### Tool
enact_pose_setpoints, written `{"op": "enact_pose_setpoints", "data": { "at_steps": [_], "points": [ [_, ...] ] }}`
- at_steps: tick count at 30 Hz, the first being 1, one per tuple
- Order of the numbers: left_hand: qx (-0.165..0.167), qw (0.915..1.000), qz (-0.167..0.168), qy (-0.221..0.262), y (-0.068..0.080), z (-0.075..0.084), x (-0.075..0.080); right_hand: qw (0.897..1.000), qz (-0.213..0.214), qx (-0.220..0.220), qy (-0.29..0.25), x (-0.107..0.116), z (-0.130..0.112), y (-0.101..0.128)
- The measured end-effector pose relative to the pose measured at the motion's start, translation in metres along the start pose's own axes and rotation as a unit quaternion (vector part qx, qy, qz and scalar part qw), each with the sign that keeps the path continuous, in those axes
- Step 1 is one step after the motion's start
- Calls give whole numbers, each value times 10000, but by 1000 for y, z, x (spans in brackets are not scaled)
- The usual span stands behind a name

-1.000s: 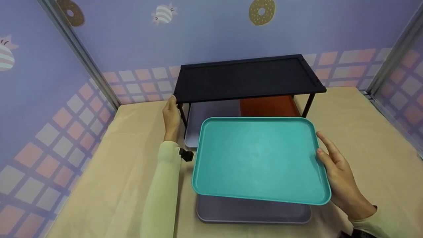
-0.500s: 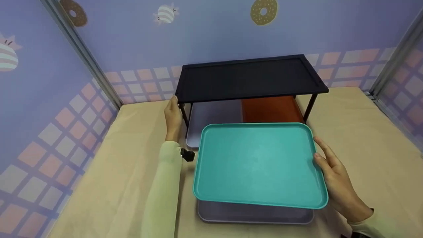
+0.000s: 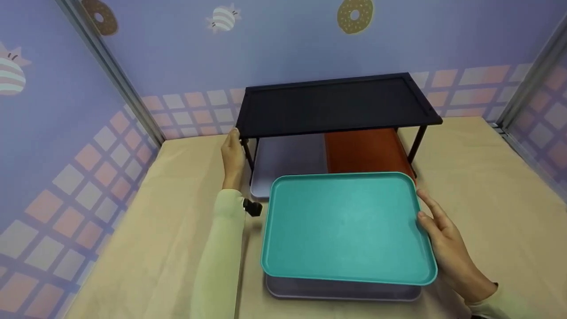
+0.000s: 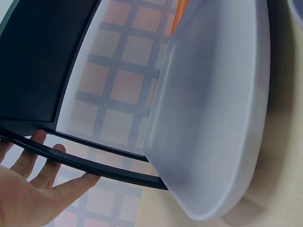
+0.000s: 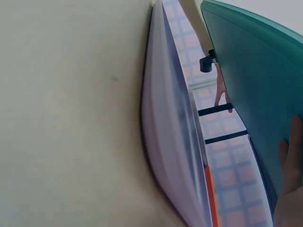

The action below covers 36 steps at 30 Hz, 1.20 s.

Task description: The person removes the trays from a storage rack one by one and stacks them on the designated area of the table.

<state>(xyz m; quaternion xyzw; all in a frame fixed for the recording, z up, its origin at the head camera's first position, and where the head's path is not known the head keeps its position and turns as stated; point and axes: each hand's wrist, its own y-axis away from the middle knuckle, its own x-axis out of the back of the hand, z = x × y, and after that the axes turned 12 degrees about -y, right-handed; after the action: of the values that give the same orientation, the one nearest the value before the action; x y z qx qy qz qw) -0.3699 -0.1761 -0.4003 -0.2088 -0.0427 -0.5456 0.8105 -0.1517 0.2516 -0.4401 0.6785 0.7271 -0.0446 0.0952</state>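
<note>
My right hand [image 3: 447, 241] grips a turquoise tray [image 3: 345, 226] at its right edge, thumb on the upper side. In the right wrist view the tray [image 5: 255, 71] is raised above a greyish-purple tray [image 5: 163, 106], with a gap between them. The head view shows only the front strip of that lower tray [image 3: 341, 290]. My left hand [image 3: 232, 155] holds the near left corner of a black rack [image 3: 336, 106]; in the left wrist view its fingers [image 4: 45, 172] are at the rack's side leg. Beneath the rack lie a lavender tray [image 3: 290, 153] and an orange tray [image 3: 367, 153].
The trays and rack stand on a beige-covered table [image 3: 177, 186]. A patterned purple wall [image 3: 283, 48] rises close behind the rack, and side walls with metal corner posts [image 3: 110, 75] flank the table.
The turquoise tray has come down and towards me with my right hand, covering more of the purple tray and baring more of the orange one. My left hand stays at the rack corner.
</note>
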Motion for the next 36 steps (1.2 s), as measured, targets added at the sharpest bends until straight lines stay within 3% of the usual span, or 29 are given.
{"op": "enact_pose_setpoints", "data": {
  "at_steps": [9,26,36],
  "points": [
    [84,9999,69,82,-1,-1,-1,10000,-41,-72,50,0,6,-1],
    [-50,9997,254,30,-2,0,-3,9999,-84,-141,-14,1,11,-2],
    [-9,9997,-187,137,0,1,1,9994,-206,-150,219,-1,14,-3]
  ]
}}
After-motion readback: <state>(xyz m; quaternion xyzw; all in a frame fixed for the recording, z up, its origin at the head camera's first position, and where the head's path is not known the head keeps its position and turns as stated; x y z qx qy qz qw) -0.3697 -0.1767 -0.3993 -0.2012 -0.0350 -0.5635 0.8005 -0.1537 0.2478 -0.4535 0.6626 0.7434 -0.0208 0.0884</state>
